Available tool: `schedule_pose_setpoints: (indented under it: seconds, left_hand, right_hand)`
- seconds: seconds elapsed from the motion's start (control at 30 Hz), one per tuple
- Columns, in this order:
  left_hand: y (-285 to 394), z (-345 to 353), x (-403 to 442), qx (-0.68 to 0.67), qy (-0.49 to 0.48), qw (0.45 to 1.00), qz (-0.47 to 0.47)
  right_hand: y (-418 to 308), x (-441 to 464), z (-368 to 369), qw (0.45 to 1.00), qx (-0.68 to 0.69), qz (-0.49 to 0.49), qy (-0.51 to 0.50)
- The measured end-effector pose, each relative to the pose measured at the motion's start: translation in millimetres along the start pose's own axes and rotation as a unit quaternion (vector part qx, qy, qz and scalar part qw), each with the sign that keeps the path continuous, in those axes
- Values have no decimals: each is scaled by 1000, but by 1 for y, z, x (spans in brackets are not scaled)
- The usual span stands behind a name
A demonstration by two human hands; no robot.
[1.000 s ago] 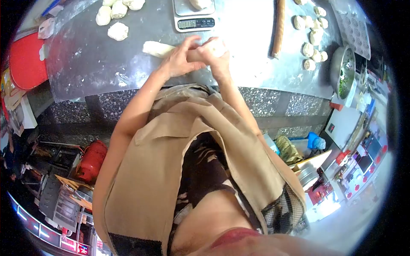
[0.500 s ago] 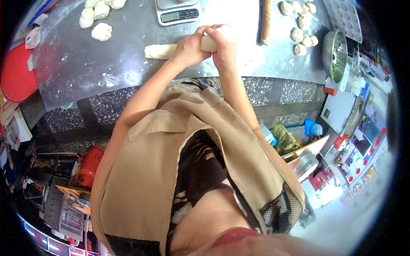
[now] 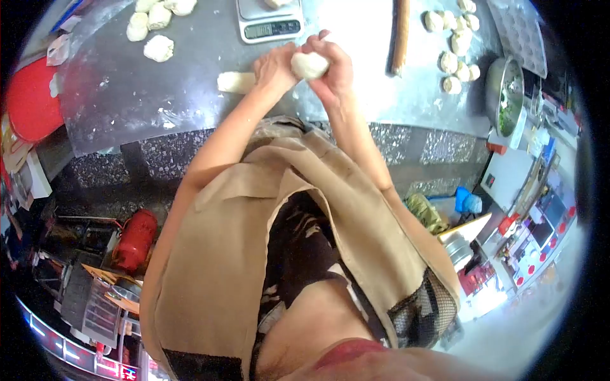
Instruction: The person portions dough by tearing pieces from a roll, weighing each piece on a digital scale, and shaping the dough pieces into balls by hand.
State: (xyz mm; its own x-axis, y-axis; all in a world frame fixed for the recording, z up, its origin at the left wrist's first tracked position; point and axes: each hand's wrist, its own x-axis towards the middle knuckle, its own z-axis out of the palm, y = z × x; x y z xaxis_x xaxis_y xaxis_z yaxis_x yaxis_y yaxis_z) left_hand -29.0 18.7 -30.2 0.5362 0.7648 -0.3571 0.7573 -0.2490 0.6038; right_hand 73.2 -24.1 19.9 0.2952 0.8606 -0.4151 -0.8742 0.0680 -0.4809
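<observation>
My right hand is closed around a rounded piece of white dough, held above the steel worktop. Close beside it, my left hand has its fingers curled at the end of a dough roll. That roll lies on the worktop, its right end hidden under the left hand. Just beyond my hands stands a digital kitchen scale with a lump of dough on its pan; the display is too blurred to read surely.
Several dough pieces lie at the far left, and more small ones on the right. A wooden rolling pin points toward me. At the right edge are a metal bowl with chopped greens and a moulded tray. A red stool stands left.
The dough piece in my right hand is now apart from the roll and turned toward me. My left hand has shifted slightly. The whole view has moved a little.
</observation>
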Motion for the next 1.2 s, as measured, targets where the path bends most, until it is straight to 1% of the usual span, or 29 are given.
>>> schedule_pose_setpoints:
  seconds: [0.03,0.07,0.1,0.13,0.17,0.2,0.23,0.27,0.3,0.33,0.4,0.47,0.53,0.57,0.6,0.63,0.67,0.7,0.73,0.8,0.87,0.93,0.97,1.0,1.07,1.1,1.13,1.17,1.2]
  left_hand:
    - [-6,-8,7,-2,-13,1000,25]
    - [-12,-14,6,-62,-28,996,51]
    - [-9,-14,10,-39,-48,998,-25]
    - [-5,-16,11,-15,-71,992,-101]
    - [-10,-22,3,-42,-68,993,-89]
    - [-3,-32,-7,-75,-53,989,-119]
    - [-5,-30,-9,-84,-44,989,-117]
    - [-11,-25,-11,-93,-35,988,-118]
    - [-11,-24,-12,-98,-38,987,-123]
    - [-8,-26,-14,-103,-45,985,-128]
    - [-12,-27,-17,-102,-39,986,-122]
    - [-19,-22,-20,-138,5,986,-91]
    - [-22,-29,-24,-169,3,982,-82]
    - [-22,-30,-24,-186,2,979,-79]
    - [-23,-28,-25,-204,1,976,-76]
    - [-25,-27,-25,-206,-1,976,-74]
    - [-30,-25,-26,-199,68,978,-8]
    - [-34,-21,-31,-191,132,971,55]
    - [-36,-21,-35,-194,126,971,53]
    - [-35,-30,-37,-154,287,939,113]
    - [-28,-35,-39,-157,285,938,117]
    - [-21,-32,-39,-150,292,927,183]
    - [-24,-30,-37,-142,243,931,232]
    - [-25,-27,-36,-143,237,933,229]
    - [-28,-26,-33,-267,172,900,299]
    - [-29,-22,-32,-298,190,883,309]
    - [-34,-20,-33,-296,185,884,310]
    - [-40,-19,-35,-255,73,937,228]
    - [-40,-20,-38,-207,-40,967,141]
  right_hand:
    - [-3,-7,18,999,17,25,-41]
    - [-6,-10,32,995,32,53,-80]
    - [-11,-1,40,997,-46,40,-46]
    - [-18,15,40,989,-140,50,24]
    - [-23,40,32,976,-212,0,56]
    - [-21,69,24,954,-282,-50,83]
    - [-11,98,16,955,-284,-51,69]
    - [1,126,8,897,-411,-113,111]
    - [11,142,9,818,-526,-175,152]
    - [22,138,33,789,-577,-187,95]
    - [24,118,66,874,-479,-10,-86]
    - [29,111,72,874,-482,-31,-57]
    - [30,129,55,741,-644,-183,53]
    - [32,140,42,714,-682,-151,46]
    - [29,134,42,712,-684,-151,49]
    - [26,128,41,657,-716,-231,40]
    - [23,121,39,595,-742,-308,27]
    - [14,102,43,657,-670,-345,15]
    - [3,89,30,624,-681,-383,-14]
    - [-9,52,-7,679,-698,-212,-87]
    - [7,17,-25,716,-660,-67,-217]
    - [40,-8,-18,810,-541,-66,-217]
    - [56,1,-34,778,-589,-88,-198]
    - [57,-4,-37,781,-588,-83,-195]
    - [61,-8,-38,897,-432,-54,-73]
    - [59,-10,-34,928,-359,-82,-57]
    - [55,-12,-31,930,-355,-83,-54]
    - [49,-15,-27,954,-296,-51,9]
    - [45,-17,-25,969,-235,-18,70]
